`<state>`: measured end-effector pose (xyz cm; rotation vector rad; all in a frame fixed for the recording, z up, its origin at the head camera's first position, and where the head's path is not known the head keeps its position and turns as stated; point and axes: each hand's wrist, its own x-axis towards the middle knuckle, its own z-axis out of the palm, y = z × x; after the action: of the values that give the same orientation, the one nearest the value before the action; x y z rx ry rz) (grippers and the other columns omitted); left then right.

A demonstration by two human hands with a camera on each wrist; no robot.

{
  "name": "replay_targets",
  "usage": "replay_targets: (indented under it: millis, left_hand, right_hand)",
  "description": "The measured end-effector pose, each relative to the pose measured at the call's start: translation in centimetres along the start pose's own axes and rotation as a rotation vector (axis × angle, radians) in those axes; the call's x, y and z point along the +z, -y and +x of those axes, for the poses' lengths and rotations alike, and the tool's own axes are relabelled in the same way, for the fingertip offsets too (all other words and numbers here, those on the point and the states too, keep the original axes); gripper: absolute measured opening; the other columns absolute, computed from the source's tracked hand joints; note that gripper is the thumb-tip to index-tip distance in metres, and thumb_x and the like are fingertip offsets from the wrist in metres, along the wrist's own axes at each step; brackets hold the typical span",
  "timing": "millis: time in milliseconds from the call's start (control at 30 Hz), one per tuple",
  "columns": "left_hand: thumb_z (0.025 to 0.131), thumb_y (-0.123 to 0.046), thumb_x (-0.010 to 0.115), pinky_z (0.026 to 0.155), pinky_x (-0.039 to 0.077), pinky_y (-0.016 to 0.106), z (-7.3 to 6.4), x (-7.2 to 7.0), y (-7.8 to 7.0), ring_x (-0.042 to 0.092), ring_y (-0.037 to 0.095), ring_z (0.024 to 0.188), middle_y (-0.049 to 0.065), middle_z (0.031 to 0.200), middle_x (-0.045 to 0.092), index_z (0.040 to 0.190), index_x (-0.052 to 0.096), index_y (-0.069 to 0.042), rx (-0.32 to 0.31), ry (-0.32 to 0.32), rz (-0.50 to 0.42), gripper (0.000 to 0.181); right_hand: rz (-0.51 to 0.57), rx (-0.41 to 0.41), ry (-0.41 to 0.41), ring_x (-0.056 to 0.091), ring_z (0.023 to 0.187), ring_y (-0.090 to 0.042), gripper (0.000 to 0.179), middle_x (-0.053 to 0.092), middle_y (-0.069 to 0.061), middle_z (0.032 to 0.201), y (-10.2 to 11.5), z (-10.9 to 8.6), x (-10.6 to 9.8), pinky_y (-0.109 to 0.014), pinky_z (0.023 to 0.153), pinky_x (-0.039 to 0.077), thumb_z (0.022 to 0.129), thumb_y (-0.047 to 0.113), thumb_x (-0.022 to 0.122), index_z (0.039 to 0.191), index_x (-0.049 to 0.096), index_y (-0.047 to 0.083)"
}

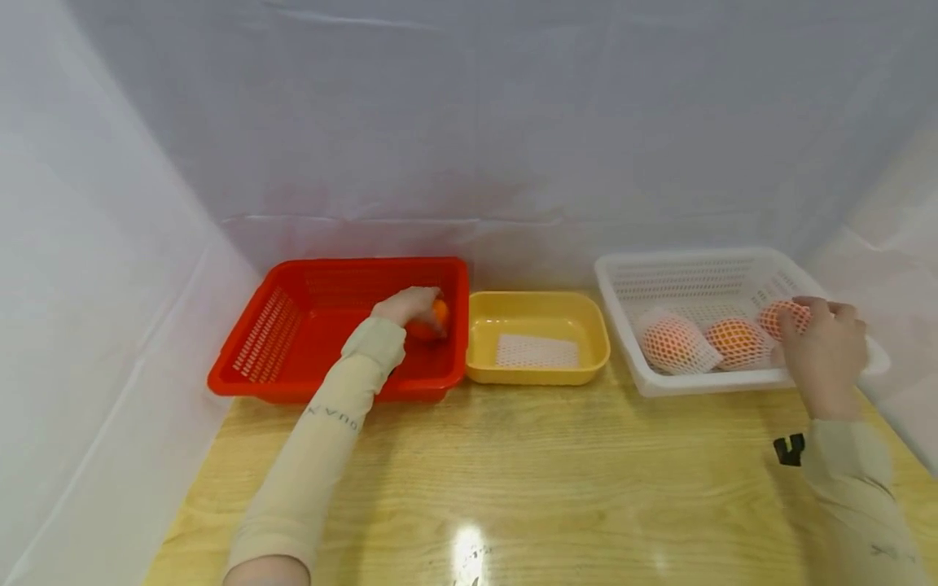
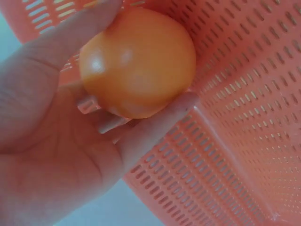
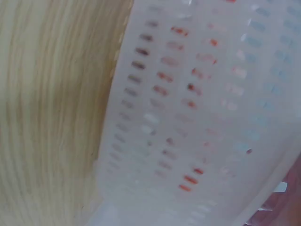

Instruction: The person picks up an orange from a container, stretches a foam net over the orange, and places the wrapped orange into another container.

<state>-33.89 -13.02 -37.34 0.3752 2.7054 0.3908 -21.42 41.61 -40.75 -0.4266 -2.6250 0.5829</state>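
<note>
My left hand (image 1: 409,308) is inside the red basket (image 1: 278,391), its thumb and fingers curled round an orange (image 2: 138,63). In the left wrist view the orange looks smooth and bare. At the white basket's (image 1: 711,381) right front side, my right hand (image 1: 828,350) reaches over the rim, thumb and fingers bent beside a netted fruit (image 1: 775,319). Whether it grips this fruit is unclear; the right wrist view mostly shows the basket's slotted outer wall. Two more netted fruits, one on the left (image 1: 670,343) and one in the middle (image 1: 735,340), lie in that basket.
Between the two baskets stands a yellow tray (image 1: 538,376) with a flat white foam net (image 1: 537,352) in it. A small black object (image 1: 789,449) shows beside the right sleeve. White sheeting (image 1: 513,122) encloses the wooden table (image 1: 550,472) at the back and sides.
</note>
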Motion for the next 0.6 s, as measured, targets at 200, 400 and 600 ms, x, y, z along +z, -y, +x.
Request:
replay_targets:
  millis: [200, 400, 600]
  left_hand:
    - [0.086, -0.028, 0.078, 0.106, 0.045, 0.044, -0.4, -0.2, 0.4, 0.049, 0.033, 0.120, 0.017, 0.140, 0.053, 0.151, 0.041, -0.003, -0.004, 0.017, 0.035, 0.079]
    - [0.087, -0.034, 0.076, 0.090, 0.052, 0.044, -1.4, -1.1, 0.7, 0.055, 0.031, 0.106, 0.015, 0.122, 0.058, 0.141, 0.047, -0.005, -0.022, -0.053, -0.018, 0.068]
    - [0.090, -0.043, 0.072, 0.082, 0.052, 0.041, -2.8, -2.7, 1.4, 0.058, 0.031, 0.095, 0.015, 0.110, 0.058, 0.129, 0.047, -0.002, -0.027, -0.179, -0.059, 0.062]
  right_hand:
    - [0.046, -0.094, -0.096, 0.046, 0.109, -0.061, 0.046, 0.048, -0.042, 0.132, 2.7, -0.9, 0.3, -0.073, 0.081, 0.038, 0.106, 0.030, 0.047, 0.133, 0.057, -0.005]
    - [0.099, -0.228, -0.161, 0.052, 0.106, -0.057, 0.035, 0.055, -0.038, 0.126, 5.9, -2.3, 0.6, -0.070, 0.080, 0.042, 0.103, 0.022, 0.056, 0.125, 0.063, -0.005]
    - [0.167, -0.412, -0.246, 0.057, 0.092, -0.053, 0.025, 0.063, -0.034, 0.115, 9.5, -3.8, 1.6, -0.063, 0.068, 0.043, 0.098, 0.014, 0.067, 0.116, 0.069, -0.004]
